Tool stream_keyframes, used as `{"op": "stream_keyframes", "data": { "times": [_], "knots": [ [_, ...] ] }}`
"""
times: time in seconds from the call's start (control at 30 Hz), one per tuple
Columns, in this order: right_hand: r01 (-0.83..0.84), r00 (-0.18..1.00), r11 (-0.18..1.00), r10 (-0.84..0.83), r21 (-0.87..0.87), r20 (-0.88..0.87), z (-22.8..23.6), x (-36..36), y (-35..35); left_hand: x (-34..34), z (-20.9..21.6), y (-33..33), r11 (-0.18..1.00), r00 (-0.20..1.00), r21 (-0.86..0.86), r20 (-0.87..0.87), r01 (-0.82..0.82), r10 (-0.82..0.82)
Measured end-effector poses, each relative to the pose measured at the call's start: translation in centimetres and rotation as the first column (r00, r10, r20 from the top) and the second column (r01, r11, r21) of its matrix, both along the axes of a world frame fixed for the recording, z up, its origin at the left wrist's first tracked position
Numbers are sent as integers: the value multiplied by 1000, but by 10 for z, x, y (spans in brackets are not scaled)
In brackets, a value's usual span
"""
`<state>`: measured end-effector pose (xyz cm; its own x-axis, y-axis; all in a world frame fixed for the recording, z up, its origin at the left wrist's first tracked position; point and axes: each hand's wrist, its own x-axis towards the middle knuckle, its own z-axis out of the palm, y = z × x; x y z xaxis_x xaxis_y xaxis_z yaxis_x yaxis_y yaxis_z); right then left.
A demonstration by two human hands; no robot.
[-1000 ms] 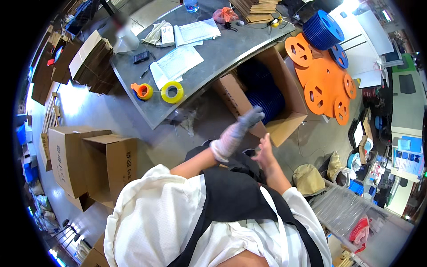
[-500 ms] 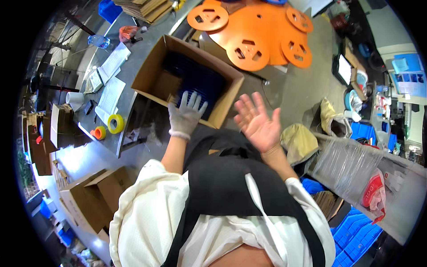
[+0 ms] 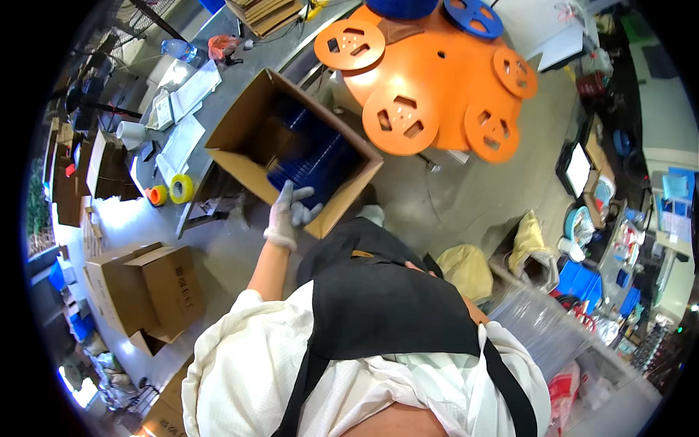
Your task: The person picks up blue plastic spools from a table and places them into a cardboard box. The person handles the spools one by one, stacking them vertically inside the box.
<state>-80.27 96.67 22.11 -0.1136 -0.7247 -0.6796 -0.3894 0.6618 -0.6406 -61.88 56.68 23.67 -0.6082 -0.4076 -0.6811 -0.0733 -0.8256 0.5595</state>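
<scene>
An open cardboard box [image 3: 247,175] stands tilted in front of me with dark blue round plastic reels [image 3: 317,164] inside, packed in a row and slightly blurred. My left hand [image 3: 289,211], in a pale grey glove, is at the box's near rim beside the reels. Its fingers are apart, and nothing shows in them; whether it touches the reels I cannot tell. My right hand [image 3: 421,269] is down at my waist, mostly hidden by the black apron [image 3: 393,309], with only a little bare skin showing.
Right of the box is an orange lobed table [image 3: 440,84] with orange discs and blue reels. At left, a grey table [image 3: 240,80] carries papers and tape rolls [image 3: 181,189]. An open carton [image 3: 156,291] stands on the floor; a beige sack [image 3: 466,269] lies at right.
My left hand has shifted from over the reels to the box's near rim. My right hand, earlier raised open and bare beside the box, has dropped to my waist. The view has shifted.
</scene>
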Motion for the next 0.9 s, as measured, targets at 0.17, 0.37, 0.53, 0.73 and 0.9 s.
{"op": "stream_keyframes", "data": {
  "times": [0.17,0.37,0.53,0.73,0.9],
  "knots": [
    [-32,968,912,130,409,-214,1,-134,34,-11,-30,5,994,987,-89,141,-69,81],
    [13,984,1000,-16,-16,-176,-26,-133,-48,-42,-65,39,446,573,-367,610,816,-547],
    [-301,671,862,495,407,-552,-4,-296,-108,11,-123,50,-45,-409,419,849,907,-334],
    [45,871,967,-162,-252,-463,-28,-445,-355,-18,-111,71,642,90,373,817,670,-569],
    [-45,906,633,-300,-772,-299,-3,-524,-627,-61,-117,124,890,335,249,860,383,-385]
  ]
}}
